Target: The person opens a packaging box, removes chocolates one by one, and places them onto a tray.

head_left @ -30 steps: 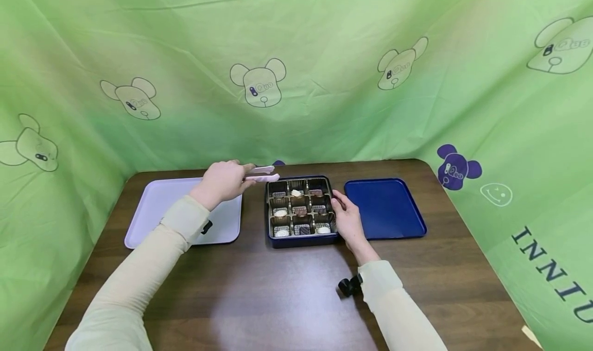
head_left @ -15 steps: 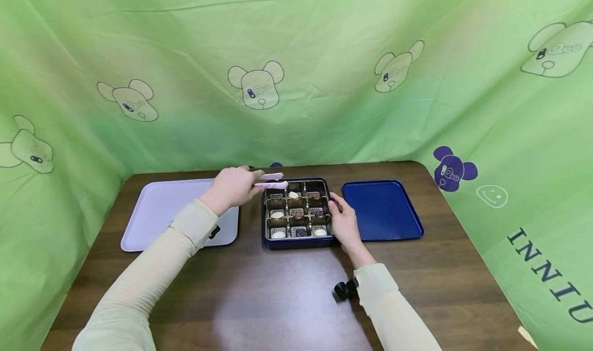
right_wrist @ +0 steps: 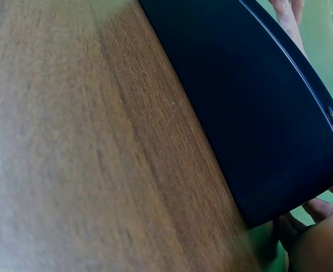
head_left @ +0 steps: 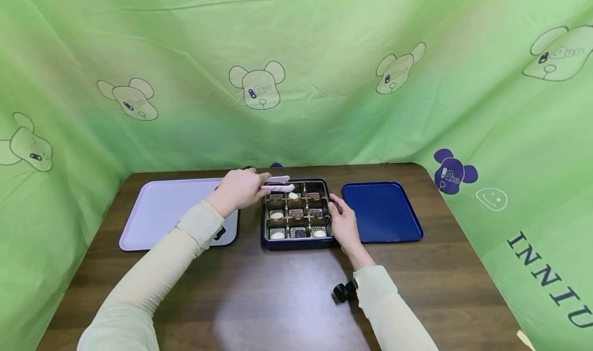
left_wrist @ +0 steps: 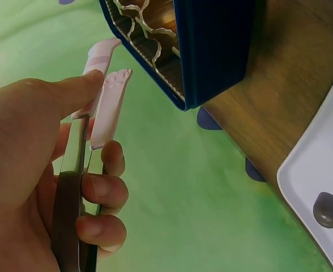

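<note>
My left hand (head_left: 238,190) grips metal tongs with pink tips (left_wrist: 107,107), curved fingers on one arm and thumb on the other. Those tips, shaped like paws, stand slightly apart with nothing between them. In the head view they overlap the back left part of a dark blue box (head_left: 300,244). Its gold divided insert holds white and brown chocolates, one in each of several compartments. A white chocolate (head_left: 293,196) in the back middle is nearest the tongs. My right hand (head_left: 345,226) rests against the box's right side, fingertips at the rim.
At the left lies a pale lilac tray (head_left: 162,207), partly hidden by my left arm. A dark brown chocolate (left_wrist: 329,209) sits on it in the left wrist view. A flat blue lid (head_left: 382,212) lies right of the box. A green curtain (head_left: 324,129) hangs behind the table.
My left hand has moved right with the tongs, from beside the box's back left corner to over its back row. My right hand stays at the box's right side.
</note>
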{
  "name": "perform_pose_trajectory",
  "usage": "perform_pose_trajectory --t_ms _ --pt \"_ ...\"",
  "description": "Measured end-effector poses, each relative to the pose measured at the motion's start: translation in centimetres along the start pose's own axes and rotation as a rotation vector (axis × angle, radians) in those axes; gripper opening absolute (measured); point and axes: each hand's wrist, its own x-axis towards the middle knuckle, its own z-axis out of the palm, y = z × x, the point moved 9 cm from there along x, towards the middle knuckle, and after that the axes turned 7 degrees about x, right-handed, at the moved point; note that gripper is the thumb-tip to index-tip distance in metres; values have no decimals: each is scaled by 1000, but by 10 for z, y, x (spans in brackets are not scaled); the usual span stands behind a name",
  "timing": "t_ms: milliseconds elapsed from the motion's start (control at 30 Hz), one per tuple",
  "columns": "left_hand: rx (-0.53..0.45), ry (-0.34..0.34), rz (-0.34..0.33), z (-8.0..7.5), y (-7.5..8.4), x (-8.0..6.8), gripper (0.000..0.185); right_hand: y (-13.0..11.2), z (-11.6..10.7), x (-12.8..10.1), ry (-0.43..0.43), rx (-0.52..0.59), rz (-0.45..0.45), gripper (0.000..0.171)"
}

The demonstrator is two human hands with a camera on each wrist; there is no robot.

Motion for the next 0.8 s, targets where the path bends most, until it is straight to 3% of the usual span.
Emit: perform_pose_trajectory --t_ms 100,567,800 --pt "9 -6 2 1 2 2 46 0 0 0 1 4 -8 40" --pt "94 -173 -20 -4 22 21 28 -2 0 0 9 12 -16 41" --pt "153 -263 -49 -1 32 34 29 2 0 -1 -6 15 -8 41"
